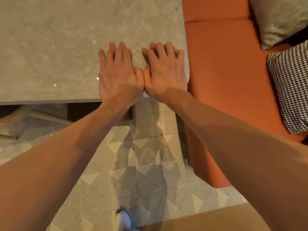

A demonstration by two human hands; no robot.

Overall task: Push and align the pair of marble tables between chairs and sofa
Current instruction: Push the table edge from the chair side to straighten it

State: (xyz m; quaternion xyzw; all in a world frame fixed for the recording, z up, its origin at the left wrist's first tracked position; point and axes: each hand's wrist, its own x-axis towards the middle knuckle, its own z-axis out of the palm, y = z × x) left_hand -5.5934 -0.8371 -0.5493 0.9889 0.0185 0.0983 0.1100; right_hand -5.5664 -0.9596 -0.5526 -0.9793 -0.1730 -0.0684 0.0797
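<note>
A pale marble table (50, 47) fills the upper left of the head view. Its near edge runs across the frame and its right corner sits close to the orange sofa (225, 80). My left hand (118, 75) and my right hand (165, 72) lie flat, palms down, side by side on the near right corner of the tabletop, thumbs touching. Fingers are spread and hold nothing. Only one table is in view; the second table and the chairs are out of sight.
Two cushions lie on the sofa: a beige one (280, 19) and a houndstooth one (291, 87). Under the table a dark base (83, 110) and pale legs (50, 116) show. The floor (141, 164) has striped patterned tiles. A white shoe (122, 219) is at the bottom.
</note>
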